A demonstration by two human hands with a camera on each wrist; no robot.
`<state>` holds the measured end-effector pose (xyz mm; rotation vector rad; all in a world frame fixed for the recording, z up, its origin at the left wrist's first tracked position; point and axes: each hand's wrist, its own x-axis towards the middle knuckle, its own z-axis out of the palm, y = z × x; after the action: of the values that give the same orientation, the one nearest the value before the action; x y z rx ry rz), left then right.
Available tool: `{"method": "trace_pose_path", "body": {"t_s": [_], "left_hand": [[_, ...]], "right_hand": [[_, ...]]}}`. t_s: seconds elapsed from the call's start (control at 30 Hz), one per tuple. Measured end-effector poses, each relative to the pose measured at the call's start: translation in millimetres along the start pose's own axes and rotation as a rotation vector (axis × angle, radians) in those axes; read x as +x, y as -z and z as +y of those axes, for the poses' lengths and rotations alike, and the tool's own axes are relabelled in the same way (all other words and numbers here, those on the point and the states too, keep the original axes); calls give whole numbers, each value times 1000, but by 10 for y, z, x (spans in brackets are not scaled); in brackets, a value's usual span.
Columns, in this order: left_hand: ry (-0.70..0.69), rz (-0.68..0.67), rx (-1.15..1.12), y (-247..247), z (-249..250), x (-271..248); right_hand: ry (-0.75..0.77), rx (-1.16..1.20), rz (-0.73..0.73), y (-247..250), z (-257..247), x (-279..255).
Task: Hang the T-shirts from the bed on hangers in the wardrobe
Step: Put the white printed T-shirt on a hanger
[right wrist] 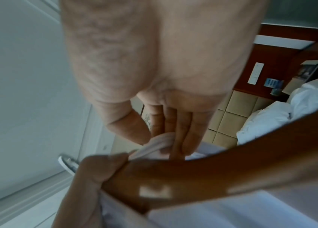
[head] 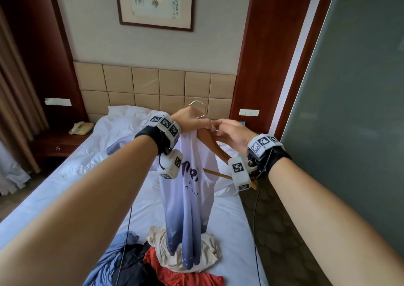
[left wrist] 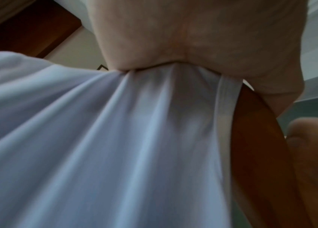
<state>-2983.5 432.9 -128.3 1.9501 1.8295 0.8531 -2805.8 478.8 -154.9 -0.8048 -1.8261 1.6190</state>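
Above the bed I hold up a wooden hanger (head: 211, 146) with a metal hook (head: 199, 106). A white T-shirt (head: 188, 200) fading to blue, with dark lettering, hangs from it in a bunch. My left hand (head: 193, 122) grips the hanger's top with shirt cloth gathered under the palm (left wrist: 173, 38). My right hand (head: 219, 127) meets it there. In the right wrist view its thumb and fingers (right wrist: 175, 131) pinch the white collar (right wrist: 160, 145) beside the hanger (right wrist: 202, 169). The hanger's right arm (left wrist: 255, 146) sticks out bare of cloth.
A pile of clothes lies on the bed's near end: beige (head: 166, 248), red (head: 188, 277), blue (head: 107, 266) and black (head: 133, 268). A nightstand with a phone (head: 80, 128) stands at the left. A frosted glass wall (head: 354, 110) runs along the right.
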Motion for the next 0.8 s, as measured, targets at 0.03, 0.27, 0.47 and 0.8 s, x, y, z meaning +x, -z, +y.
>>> {"method": "trace_pose_path", "body": {"t_s": [0.03,0.27,0.47,0.8], "left_hand": [[13,9,29,-2,19,-8],[63,64,152,-83,218,8],[65,178,208,-117,202,22],[145,333,222,-36,183,-122]], "right_hand": [[-11,-18,17,60,-3,1],[76,-710,130,125,-77,113],[39,-987,196,121,-61,52],[-295,-1040,236,578,482,188]]}}
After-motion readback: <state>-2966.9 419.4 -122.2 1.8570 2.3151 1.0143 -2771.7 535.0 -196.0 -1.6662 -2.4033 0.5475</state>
